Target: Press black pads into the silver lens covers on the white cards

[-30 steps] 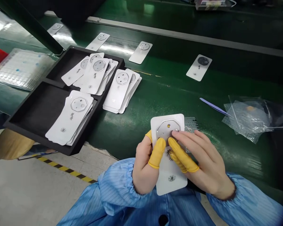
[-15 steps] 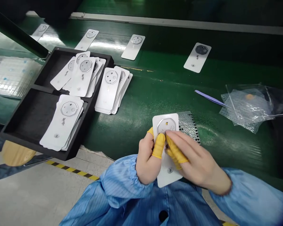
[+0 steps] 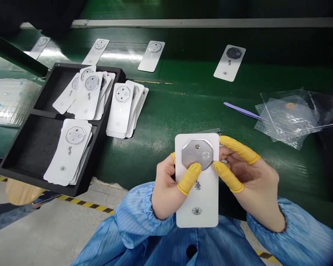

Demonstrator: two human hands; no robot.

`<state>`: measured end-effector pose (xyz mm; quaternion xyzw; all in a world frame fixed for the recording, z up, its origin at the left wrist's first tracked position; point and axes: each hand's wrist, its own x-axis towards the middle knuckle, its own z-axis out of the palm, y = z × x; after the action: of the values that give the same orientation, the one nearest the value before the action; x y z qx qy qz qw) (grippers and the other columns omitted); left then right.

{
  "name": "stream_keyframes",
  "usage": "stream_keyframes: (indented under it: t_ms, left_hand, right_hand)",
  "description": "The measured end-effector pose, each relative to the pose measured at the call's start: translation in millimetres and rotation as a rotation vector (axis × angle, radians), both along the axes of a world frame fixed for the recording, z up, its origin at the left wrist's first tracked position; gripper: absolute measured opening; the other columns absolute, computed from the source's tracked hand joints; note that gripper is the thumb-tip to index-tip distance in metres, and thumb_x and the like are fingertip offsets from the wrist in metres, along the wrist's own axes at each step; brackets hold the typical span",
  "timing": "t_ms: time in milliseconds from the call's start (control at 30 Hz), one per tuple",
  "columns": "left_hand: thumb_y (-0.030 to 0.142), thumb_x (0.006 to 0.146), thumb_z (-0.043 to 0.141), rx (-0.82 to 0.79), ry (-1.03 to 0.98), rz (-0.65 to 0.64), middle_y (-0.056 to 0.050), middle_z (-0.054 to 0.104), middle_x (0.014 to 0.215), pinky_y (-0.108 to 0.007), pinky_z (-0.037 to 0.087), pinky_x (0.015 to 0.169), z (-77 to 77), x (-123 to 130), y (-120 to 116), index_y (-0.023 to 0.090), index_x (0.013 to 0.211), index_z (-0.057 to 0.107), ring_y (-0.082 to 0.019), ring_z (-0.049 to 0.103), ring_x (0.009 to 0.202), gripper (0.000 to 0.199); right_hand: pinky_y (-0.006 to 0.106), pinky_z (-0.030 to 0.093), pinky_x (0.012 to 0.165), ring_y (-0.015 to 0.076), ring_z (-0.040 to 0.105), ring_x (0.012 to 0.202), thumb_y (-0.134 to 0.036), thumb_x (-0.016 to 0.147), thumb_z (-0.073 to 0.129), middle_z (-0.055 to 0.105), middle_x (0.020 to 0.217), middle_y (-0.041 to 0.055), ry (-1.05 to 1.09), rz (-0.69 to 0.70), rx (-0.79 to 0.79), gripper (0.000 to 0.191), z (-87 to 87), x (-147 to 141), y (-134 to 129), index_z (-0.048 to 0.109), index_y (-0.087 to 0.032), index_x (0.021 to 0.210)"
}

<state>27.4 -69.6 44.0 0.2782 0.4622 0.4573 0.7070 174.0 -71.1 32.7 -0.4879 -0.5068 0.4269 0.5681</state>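
A white phone back cover (image 3: 197,199) with a silver octagonal camera plate (image 3: 203,147) is held upright in front of me, dark print below the plate. My left hand (image 3: 172,186) grips its left side, the yellow-cotted thumb lying on the plate's lower edge. My right hand (image 3: 246,181), also in yellow finger cots, has its thumb tip and index finger at the cover's right edge; its other fingers are curled, partly hidden behind. A clear sheet with black dots (image 3: 211,131) peeks out behind the cover's top.
A black two-compartment tray (image 3: 19,147) holds several covers (image 3: 90,99) at left, with another stack (image 3: 118,114) beside it. Single covers (image 3: 229,62) lie along the back of the green bench. Purple tweezers (image 3: 241,110) and clear plastic sheets (image 3: 291,122) lie at right.
The cover has turned from tilted to upright and faces me more squarely. My right fingers have moved off the camera plate to the cover's right edge. My left thumb stays on it.
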Motion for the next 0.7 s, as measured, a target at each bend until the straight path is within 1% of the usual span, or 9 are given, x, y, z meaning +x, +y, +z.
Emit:
stream_keyframes:
  t_ms: [100, 200, 333, 467, 567, 700]
  left_hand:
    - [0.023, 0.074, 0.074, 0.049, 0.005, 0.019, -0.001, 0.068, 0.061, -0.019, 0.05, 0.043, -0.4, 1.0, -0.4, 0.017, 0.081, 0.068, -0.011, 0.06, 0.047, 0.011]
    - [0.021, 0.073, 0.074, 0.091, 0.026, 0.065, -0.001, 0.068, 0.062, -0.018, 0.049, 0.042, -0.8, 1.6, -1.5, 0.017, 0.081, 0.069, -0.01, 0.059, 0.046, 0.01]
    - [0.022, 0.073, 0.075, 0.066, 0.026, 0.057, -0.001, 0.068, 0.061, -0.017, 0.049, 0.042, -1.5, 2.7, -1.1, 0.017, 0.08, 0.069, -0.01, 0.058, 0.045, 0.011]
    - [0.025, 0.069, 0.078, 0.044, -0.002, 0.04, -0.001, 0.067, 0.059, -0.017, 0.049, 0.042, -5.3, 5.0, 1.6, 0.015, 0.076, 0.069, -0.009, 0.057, 0.044, 0.015]
    - [0.029, 0.068, 0.08, -0.005, -0.003, 0.014, -0.002, 0.068, 0.058, -0.019, 0.051, 0.043, -9.5, 3.8, 5.8, 0.014, 0.077, 0.067, -0.011, 0.059, 0.044, 0.022]
    - [0.029, 0.073, 0.076, -0.096, -0.026, -0.098, -0.002, 0.07, 0.065, -0.023, 0.056, 0.051, -13.2, -2.8, 13.7, 0.014, 0.086, 0.064, -0.012, 0.064, 0.05, 0.023]
  right_hand:
    - [0.026, 0.063, 0.065, 0.0145, 0.067, 0.079, -0.009, 0.076, 0.068, 0.067, 0.088, 0.0011, -0.013, -0.041, 0.01, 0.038, 0.5, -1.0, -4.3, 0.065, -0.025, 0.11]
    - [0.029, 0.064, 0.067, 0.0155, 0.067, 0.079, -0.005, 0.074, 0.068, 0.067, 0.088, 0.0014, -0.006, -0.053, 0.028, 0.042, 0.8, -2.9, -6.9, 0.065, -0.025, 0.111]
    - [0.031, 0.063, 0.069, 0.0155, 0.066, 0.08, -0.002, 0.073, 0.067, 0.065, 0.089, 0.0021, 0.028, -0.059, 0.05, 0.047, -1.4, -4.2, -7.2, 0.065, -0.024, 0.114]
    - [0.03, 0.063, 0.072, 0.0145, 0.066, 0.081, -0.003, 0.074, 0.067, 0.065, 0.088, 0.0014, 0.05, -0.069, 0.024, 0.043, -9.3, -3.8, -6.6, 0.065, -0.024, 0.112]
    - [0.03, 0.062, 0.072, 0.0147, 0.067, 0.081, -0.008, 0.077, 0.067, 0.066, 0.09, 0.0014, 0.072, -0.05, -0.004, 0.037, -16.4, -2.8, -3.9, 0.064, -0.024, 0.11]
    - [0.024, 0.06, 0.068, 0.0117, 0.066, 0.077, -0.01, 0.078, 0.067, 0.067, 0.086, -0.0009, 0.153, 0.0, -0.066, 0.034, -19.5, 0.0, 3.1, 0.065, -0.026, 0.108]
